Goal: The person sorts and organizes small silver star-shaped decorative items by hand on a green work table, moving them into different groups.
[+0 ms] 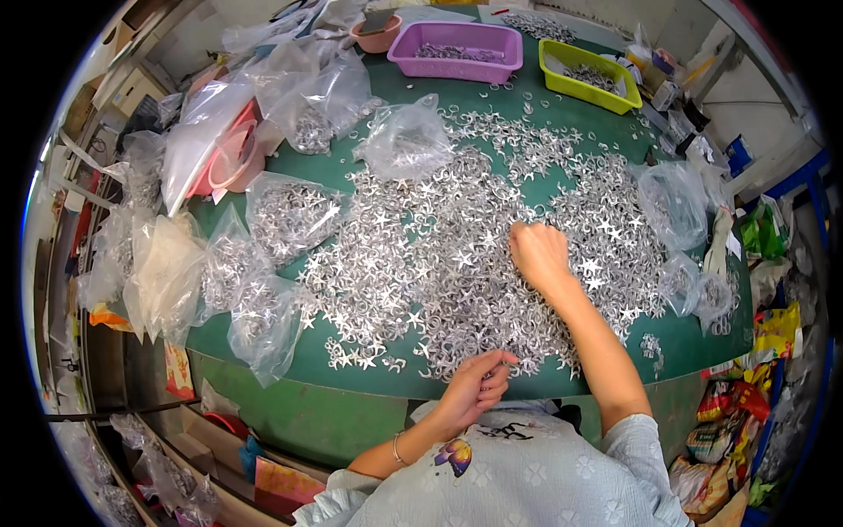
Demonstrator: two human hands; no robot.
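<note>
Small silver pieces (474, 255), metal-looking, lie in a broad loose heap across the middle of the green table (694, 351), reaching nearly to its front edge. Right hand (539, 253) is down on the heap's right-hand part, fingers curled under, tips hidden; can't tell whether it's grasping any. Left hand (479, 386) is half curled at the near edge, index finger beside the closest pieces; can't tell if anything is pinched there. Shapes mixed: flat five-armed stars, open crescents, some too small to make out. Finish shiny, bright glints, the heap's underside darker. Handling, judging by looks: each piece light, stiff, unlikely to break, probably slick, and apt to hook on its neighbours by arms and curved ends. Best hold probably thumb and finger across a star's arm or a crescent's outer curve; scooping would likely bring up a tangle. Clear bag (294, 220) on the left is thin, soft, crinkled, bulging with similar bits; likely limp and shifting, so take it by the gathered film. Purple tub (448, 70) and yellow-green tub (587, 94) at the back: smooth, rigid-looking plastic, both with more metal bits inside.
</note>
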